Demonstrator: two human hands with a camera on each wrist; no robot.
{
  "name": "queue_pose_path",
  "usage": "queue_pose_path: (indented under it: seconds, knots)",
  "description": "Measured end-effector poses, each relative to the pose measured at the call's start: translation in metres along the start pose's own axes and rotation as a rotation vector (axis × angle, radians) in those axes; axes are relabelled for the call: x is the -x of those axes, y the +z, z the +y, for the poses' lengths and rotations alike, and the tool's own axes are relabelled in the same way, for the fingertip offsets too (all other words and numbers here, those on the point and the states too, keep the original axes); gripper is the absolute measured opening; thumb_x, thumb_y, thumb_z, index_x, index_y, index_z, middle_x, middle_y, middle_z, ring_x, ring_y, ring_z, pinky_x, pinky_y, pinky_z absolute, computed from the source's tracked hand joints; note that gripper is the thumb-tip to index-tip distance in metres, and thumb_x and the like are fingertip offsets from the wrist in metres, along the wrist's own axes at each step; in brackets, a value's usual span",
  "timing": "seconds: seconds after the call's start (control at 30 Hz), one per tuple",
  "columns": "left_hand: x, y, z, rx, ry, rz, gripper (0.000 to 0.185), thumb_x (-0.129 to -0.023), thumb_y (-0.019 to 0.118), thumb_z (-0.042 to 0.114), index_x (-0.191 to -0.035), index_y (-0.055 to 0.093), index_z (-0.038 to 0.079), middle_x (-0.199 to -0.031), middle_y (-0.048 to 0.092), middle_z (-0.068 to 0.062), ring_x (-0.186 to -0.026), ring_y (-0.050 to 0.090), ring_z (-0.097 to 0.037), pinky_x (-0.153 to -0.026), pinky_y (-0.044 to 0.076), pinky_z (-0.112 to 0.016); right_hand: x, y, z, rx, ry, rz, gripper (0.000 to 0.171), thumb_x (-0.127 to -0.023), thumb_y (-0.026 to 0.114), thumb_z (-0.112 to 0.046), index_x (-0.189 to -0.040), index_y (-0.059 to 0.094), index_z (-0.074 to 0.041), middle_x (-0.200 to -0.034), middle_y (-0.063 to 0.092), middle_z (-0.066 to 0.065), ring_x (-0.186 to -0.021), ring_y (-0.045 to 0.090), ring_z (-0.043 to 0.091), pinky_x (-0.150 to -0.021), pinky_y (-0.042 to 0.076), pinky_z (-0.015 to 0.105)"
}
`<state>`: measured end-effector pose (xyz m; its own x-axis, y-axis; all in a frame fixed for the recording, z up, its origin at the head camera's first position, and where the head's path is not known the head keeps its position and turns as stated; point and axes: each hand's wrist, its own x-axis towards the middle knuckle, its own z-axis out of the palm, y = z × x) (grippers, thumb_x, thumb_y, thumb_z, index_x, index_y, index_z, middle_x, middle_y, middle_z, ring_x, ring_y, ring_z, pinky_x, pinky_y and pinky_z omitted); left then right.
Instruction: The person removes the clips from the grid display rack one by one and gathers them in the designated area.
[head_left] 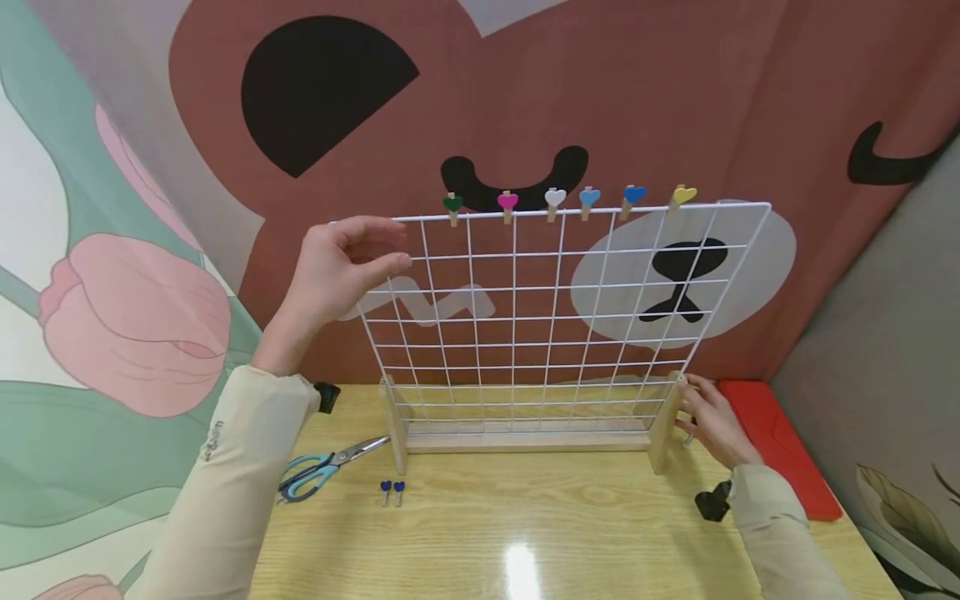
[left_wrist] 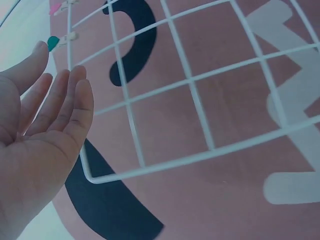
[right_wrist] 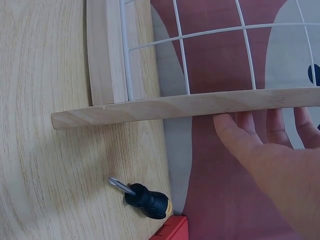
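Note:
A white wire grid (head_left: 514, 287) stands upright in a wooden base (head_left: 525, 442). Along its top wire sit several heart clothespins, among them a green one (head_left: 453, 207), a pink one (head_left: 507, 203) and a yellow one (head_left: 682, 197). By the grid's top left corner, my left hand (head_left: 337, 271) has its fingers loosely bent around nothing; the left wrist view shows it beside the edge wire, contact hard to tell. My right hand (head_left: 716, 423) touches the outer face of the right wooden upright (right_wrist: 200, 104) with its fingertips, holding nothing.
Blue-handled scissors (head_left: 318, 472) lie left of the base. Two dark blue heart clothespins (head_left: 392, 490) lie on the table before it. On the right are a red case (head_left: 783, 450) and a short screwdriver (right_wrist: 147, 201). A patterned curtain (head_left: 480, 100) hangs behind the grid.

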<state>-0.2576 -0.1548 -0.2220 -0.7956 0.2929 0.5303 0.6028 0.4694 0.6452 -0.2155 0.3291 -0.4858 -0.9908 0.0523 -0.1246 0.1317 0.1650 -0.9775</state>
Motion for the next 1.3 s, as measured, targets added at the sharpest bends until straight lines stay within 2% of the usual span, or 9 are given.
queue_pose_path:
  seconds: [0.17, 0.4, 0.57, 0.7, 0.83, 0.93, 1.3]
  knots:
    - [-0.013, 0.001, 0.013, -0.028, 0.006, -0.002, 0.038, -0.082, 0.077, 0.014, -0.119, 0.067, 0.009, -0.108, 0.07, -0.007, -0.088, 0.068, -0.01, -0.067, 0.053, -0.019, 0.001, 0.0, -0.001, -0.033, 0.0, -0.002, 0.071, -0.103, 0.034, -0.044, -0.147, 0.008, 0.005, -0.145, 0.02, 0.026, -0.131, 0.028, 0.044, -0.09, 0.047, 0.034]
    - [-0.026, 0.012, 0.029, -0.022, 0.057, -0.01, 0.041, -0.082, 0.077, 0.014, -0.121, 0.066, 0.009, -0.114, 0.068, -0.005, -0.094, 0.069, -0.014, -0.077, 0.053, -0.022, 0.004, 0.002, -0.002, -0.042, 0.002, 0.001, 0.071, -0.103, 0.034, -0.043, -0.147, 0.007, 0.006, -0.144, 0.019, 0.026, -0.132, 0.027, 0.046, -0.095, 0.044, 0.042]
    - [-0.033, 0.015, 0.038, -0.08, 0.071, -0.013, 0.041, -0.083, 0.076, 0.017, -0.123, 0.066, 0.011, -0.118, 0.067, -0.001, -0.093, 0.069, -0.012, -0.077, 0.054, -0.025, 0.002, 0.002, -0.001, -0.053, -0.001, -0.003, 0.071, -0.103, 0.035, -0.042, -0.148, 0.007, 0.005, -0.142, 0.021, 0.025, -0.13, 0.029, 0.043, -0.091, 0.046, 0.036]
    - [-0.041, 0.017, 0.043, -0.16, 0.06, -0.05, 0.044, -0.086, 0.074, 0.021, -0.127, 0.063, 0.012, -0.123, 0.064, -0.002, -0.1, 0.067, -0.014, -0.083, 0.052, -0.031, 0.0, 0.001, -0.001, -0.057, -0.007, 0.005, 0.07, -0.103, 0.037, -0.042, -0.146, 0.009, 0.005, -0.139, 0.026, 0.022, -0.125, 0.036, 0.037, -0.086, 0.048, 0.03]
    - [-0.049, 0.021, 0.046, -0.178, 0.043, -0.092, 0.044, -0.087, 0.073, 0.021, -0.128, 0.062, 0.01, -0.122, 0.065, -0.003, -0.107, 0.063, -0.013, -0.09, 0.048, -0.032, 0.0, 0.0, -0.001, -0.06, -0.015, 0.005, 0.07, -0.102, 0.038, -0.042, -0.145, 0.011, 0.006, -0.132, 0.033, 0.016, -0.117, 0.045, 0.024, -0.085, 0.048, 0.03]
    - [-0.054, 0.024, 0.046, -0.172, 0.026, -0.118, 0.041, -0.088, 0.071, 0.02, -0.127, 0.062, 0.009, -0.118, 0.067, -0.003, -0.103, 0.065, -0.011, -0.089, 0.048, -0.029, -0.001, 0.0, -0.001, -0.063, -0.014, 0.005, 0.071, -0.102, 0.038, -0.043, -0.145, 0.011, 0.006, -0.128, 0.036, 0.01, -0.114, 0.047, 0.019, -0.086, 0.048, 0.03]
    - [-0.062, 0.025, 0.046, -0.196, -0.04, -0.109, 0.025, -0.092, 0.066, 0.02, -0.113, 0.067, 0.007, -0.099, 0.071, -0.005, -0.09, 0.068, -0.015, -0.081, 0.049, -0.03, -0.001, 0.001, -0.003, -0.062, -0.012, 0.002, 0.067, -0.102, 0.038, -0.043, -0.143, 0.015, 0.004, -0.13, 0.035, 0.01, -0.126, 0.034, 0.039, -0.087, 0.047, 0.031]
